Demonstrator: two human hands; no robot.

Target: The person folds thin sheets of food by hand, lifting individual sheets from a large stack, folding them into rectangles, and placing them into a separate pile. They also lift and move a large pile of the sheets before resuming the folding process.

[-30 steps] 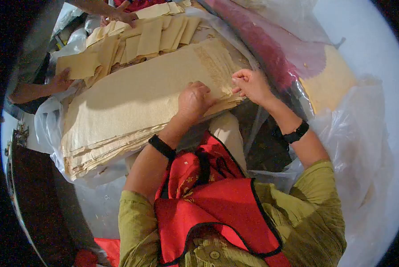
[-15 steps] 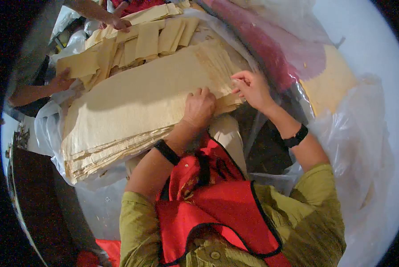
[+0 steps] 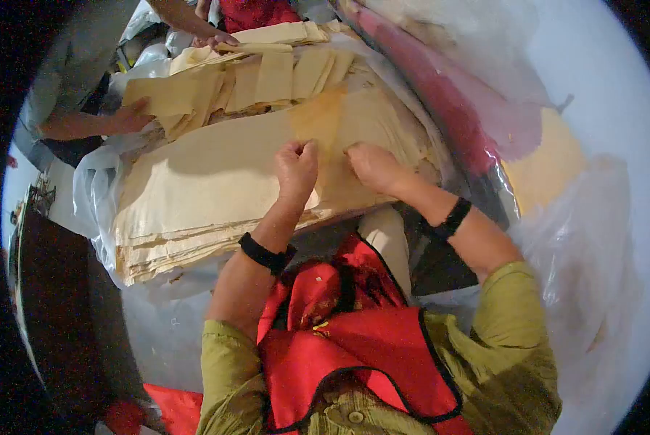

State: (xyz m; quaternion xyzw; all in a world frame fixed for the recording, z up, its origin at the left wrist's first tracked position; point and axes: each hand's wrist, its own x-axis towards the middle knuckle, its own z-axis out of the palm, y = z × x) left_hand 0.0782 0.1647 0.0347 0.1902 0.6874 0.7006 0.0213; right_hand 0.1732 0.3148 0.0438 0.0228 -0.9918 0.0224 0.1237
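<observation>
A large stack of thin cream-coloured sheets (image 3: 202, 174) lies in front of me, with ragged layered edges at its near side. Over its right part a thin, translucent yellow sheet (image 3: 323, 119) stands out darker than the rest. My left hand (image 3: 297, 172) is closed at the left edge of this yellow sheet, thumb against fingers. Just to the right, my right hand (image 3: 373, 168) is closed in a pinch at its other side. The fingertips hide the exact points of grip.
Behind the stack lie several smaller folded strips (image 3: 273, 78). Another person's hand (image 3: 130, 116) holds strips at the left, and a further hand (image 3: 220, 40) is at the back. Clear plastic wrap (image 3: 96, 181) surrounds the stack. A red-and-yellow plastic-covered surface (image 3: 477, 123) lies to the right.
My left hand has moved left and my right hand down and left, its fingers closing. The thin yellow sheet now shows raised between them. The view has shifted slightly.
</observation>
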